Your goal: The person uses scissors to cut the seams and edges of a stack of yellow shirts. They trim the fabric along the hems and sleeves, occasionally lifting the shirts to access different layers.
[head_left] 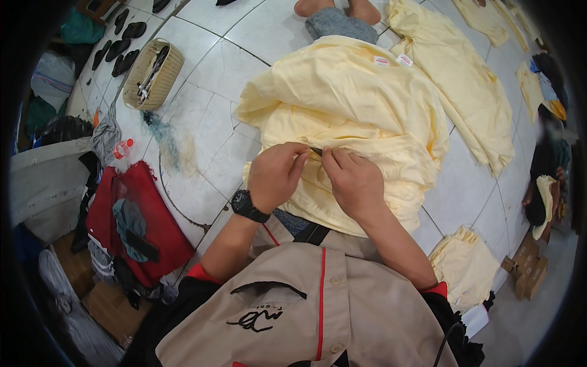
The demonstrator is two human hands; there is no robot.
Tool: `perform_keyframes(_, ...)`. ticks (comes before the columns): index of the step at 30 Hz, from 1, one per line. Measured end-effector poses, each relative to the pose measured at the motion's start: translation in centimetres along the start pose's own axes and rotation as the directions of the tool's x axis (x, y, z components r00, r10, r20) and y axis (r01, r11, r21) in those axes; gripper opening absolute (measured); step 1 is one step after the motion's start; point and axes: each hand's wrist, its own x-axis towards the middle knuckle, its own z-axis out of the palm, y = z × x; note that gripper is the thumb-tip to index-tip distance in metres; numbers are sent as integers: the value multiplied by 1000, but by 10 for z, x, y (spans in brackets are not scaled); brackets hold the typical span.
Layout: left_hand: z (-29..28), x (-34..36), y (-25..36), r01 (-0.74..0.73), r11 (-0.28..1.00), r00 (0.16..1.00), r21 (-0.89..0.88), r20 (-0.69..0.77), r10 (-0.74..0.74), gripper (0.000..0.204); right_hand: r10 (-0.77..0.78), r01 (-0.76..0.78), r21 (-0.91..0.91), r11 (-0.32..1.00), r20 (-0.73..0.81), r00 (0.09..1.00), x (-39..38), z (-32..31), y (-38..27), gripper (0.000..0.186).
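Observation:
A pale yellow garment [330, 73] lies bunched over my lap and the floor in front of me, with white labels at its far edge. Above its near folds my two hands meet. My right hand [354, 180] pinches a small dark pointed tool [316, 151], most of it hidden by the fingers. My left hand [276, 174], with a black watch [246, 207] on the wrist, is closed in a pinch at the tool's tip. Whatever sits between the left fingertips is too small to make out.
More yellow garments [455, 79] lie at the far right, and a folded yellow pile [466, 263] sits near right. A woven basket [154, 73] stands at far left. Nearer left are a red cloth [137, 226] and a bottle [123, 148]. Another person's feet [364, 11] show ahead.

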Motion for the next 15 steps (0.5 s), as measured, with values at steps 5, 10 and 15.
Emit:
perform_keyframes(5,-71,-23,-70,179,984,925,-3,-341,-169,11,394,-314,397,862,-135,909,-19,-55,19,40)
perform_keyframes(10,-122,-54,-112,317,839,944,442,-229,-236,18,585,-555,639,533,197,787,-56,-117,95,31)
perform_keyframes(15,-58,-11,-11,42,999,997,22,-65,-40,36,631,-674,612,413,341,697,-57,-129,98,24)
